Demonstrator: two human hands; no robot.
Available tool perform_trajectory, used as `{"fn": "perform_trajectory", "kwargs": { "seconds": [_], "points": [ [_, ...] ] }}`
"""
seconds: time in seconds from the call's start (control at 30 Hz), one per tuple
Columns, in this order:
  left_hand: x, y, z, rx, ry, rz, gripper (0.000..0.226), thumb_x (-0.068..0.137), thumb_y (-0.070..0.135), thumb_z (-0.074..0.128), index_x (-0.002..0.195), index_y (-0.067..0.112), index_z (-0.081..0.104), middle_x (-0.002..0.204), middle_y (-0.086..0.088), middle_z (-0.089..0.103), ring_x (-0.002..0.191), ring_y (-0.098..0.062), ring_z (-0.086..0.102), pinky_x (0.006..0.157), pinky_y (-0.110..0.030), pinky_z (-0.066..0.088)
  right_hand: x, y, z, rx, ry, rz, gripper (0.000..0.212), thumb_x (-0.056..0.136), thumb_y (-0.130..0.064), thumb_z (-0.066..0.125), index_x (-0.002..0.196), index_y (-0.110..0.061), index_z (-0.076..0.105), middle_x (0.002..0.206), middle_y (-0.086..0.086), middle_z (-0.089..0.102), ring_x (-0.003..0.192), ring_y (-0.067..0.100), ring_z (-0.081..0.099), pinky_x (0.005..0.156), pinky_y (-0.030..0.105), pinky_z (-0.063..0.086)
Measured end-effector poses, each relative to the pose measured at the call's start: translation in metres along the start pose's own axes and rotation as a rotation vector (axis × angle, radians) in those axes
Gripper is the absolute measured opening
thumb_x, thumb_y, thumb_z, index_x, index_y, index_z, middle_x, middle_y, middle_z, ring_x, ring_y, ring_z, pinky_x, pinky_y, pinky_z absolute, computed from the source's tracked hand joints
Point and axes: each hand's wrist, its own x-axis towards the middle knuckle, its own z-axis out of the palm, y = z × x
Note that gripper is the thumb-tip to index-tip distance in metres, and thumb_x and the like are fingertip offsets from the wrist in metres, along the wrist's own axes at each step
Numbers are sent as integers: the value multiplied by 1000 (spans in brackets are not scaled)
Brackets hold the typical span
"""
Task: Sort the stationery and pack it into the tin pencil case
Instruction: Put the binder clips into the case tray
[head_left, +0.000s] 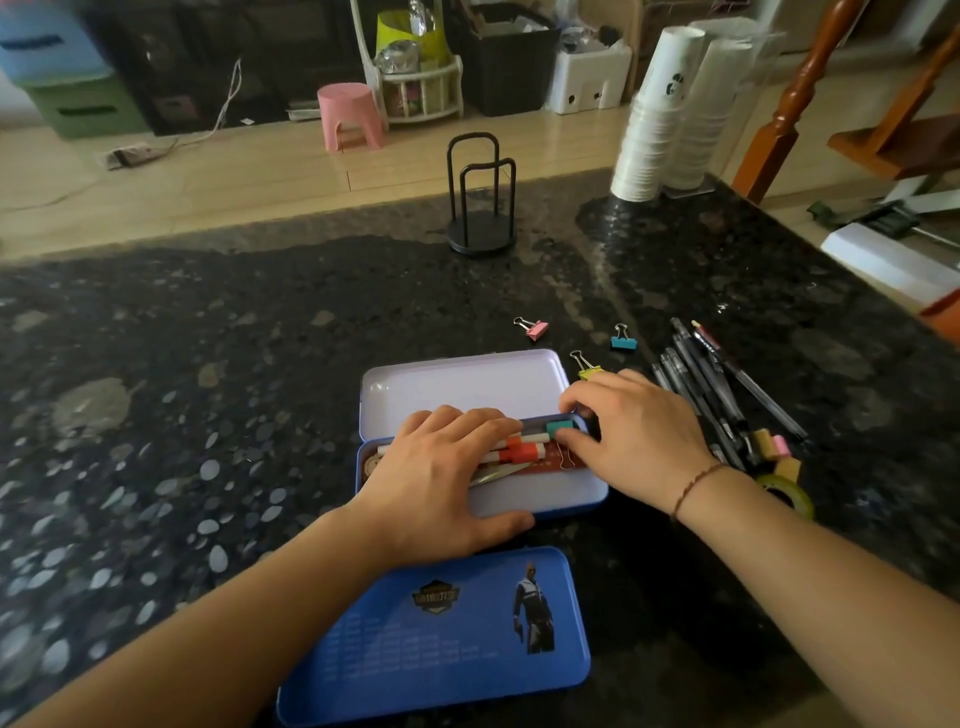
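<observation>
The open tin pencil case (545, 496) lies in front of me, with its inner tray (457, 387) tipped up behind. Inside are white pens with orange caps (519, 449), a red ruler and a metal blade. My left hand (441, 483) rests flat over the case's left half, thumb on its near rim. My right hand (634, 431) pinches a teal binder clip (558, 428) at the case's right end. Yellow (587, 370), blue (623, 340) and pink (535, 328) binder clips lie on the counter beyond. Several black pens (717, 384) lie to the right, with small erasers (774, 447) and a tape roll (787, 491).
The blue tin lid (441, 634) lies on the dark granite counter near me. A black wire stand (480, 208) sits at the far middle. Stacks of white paper cups (670, 109) stand at the far right. The counter's right edge runs close to the pens.
</observation>
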Motion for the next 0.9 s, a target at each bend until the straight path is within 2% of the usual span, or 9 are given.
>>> {"fn": "perform_trajectory", "kwargs": {
  "seconds": [0.07,0.17,0.27,0.33,0.47,0.53,0.67,0.77,0.9],
  "points": [
    [-1,0,0,6,2,3,79,75,79,49,141,39,36,142,17,44,122,-8,43,109,-35,31,4,3,-4,55,13,41,16,85,-48,59,94,-35,61,90,-14,58,83,7,49,61,25,40],
    [-1,0,0,23,-7,16,77,77,79,47,142,40,35,142,16,43,122,-9,43,109,-36,32,18,18,-11,201,178,231,13,88,-39,58,97,-32,65,87,-12,60,81,11,57,62,28,48],
    [-1,2,-1,45,-24,30,73,79,77,45,142,42,33,143,13,40,123,-12,42,109,-38,31,33,28,-7,7,28,318,29,90,-37,58,119,-35,59,110,-6,60,100,16,57,73,34,51],
    [-1,3,-2,50,-39,30,71,80,76,44,142,44,32,145,11,39,125,-13,40,110,-39,30,36,29,0,-86,-60,296,28,90,-39,58,118,-36,60,114,-5,60,104,19,55,75,36,52],
    [0,3,-4,74,-64,39,70,82,78,38,143,46,28,147,10,34,127,-14,38,110,-41,28,28,31,1,-133,-26,268,17,93,-36,54,105,-32,67,99,-6,63,97,15,53,69,31,49],
    [1,4,-6,81,-75,52,71,83,80,33,145,46,25,151,9,30,131,-16,36,111,-42,27,13,29,-6,-103,56,220,19,94,-31,55,108,-28,68,100,-5,67,97,15,56,70,29,48],
    [7,7,-9,82,-81,85,71,83,81,29,144,44,30,155,4,24,134,-19,33,110,-43,26,-29,12,-27,8,265,-98,15,87,-27,64,95,-21,75,86,-4,71,79,17,61,59,34,52],
    [14,13,-6,93,-92,89,70,84,80,28,141,40,37,153,4,30,133,-19,34,110,-43,26,-45,1,-29,-7,169,-182,7,83,-29,70,87,-27,76,79,-11,68,72,13,57,52,27,46],
    [16,17,-2,111,-103,86,72,83,81,28,141,39,38,150,7,32,132,-17,34,110,-43,27,-44,-5,-22,-41,33,-138,4,78,-33,73,81,-31,74,78,-12,64,71,10,56,49,29,48]
  ]
}}
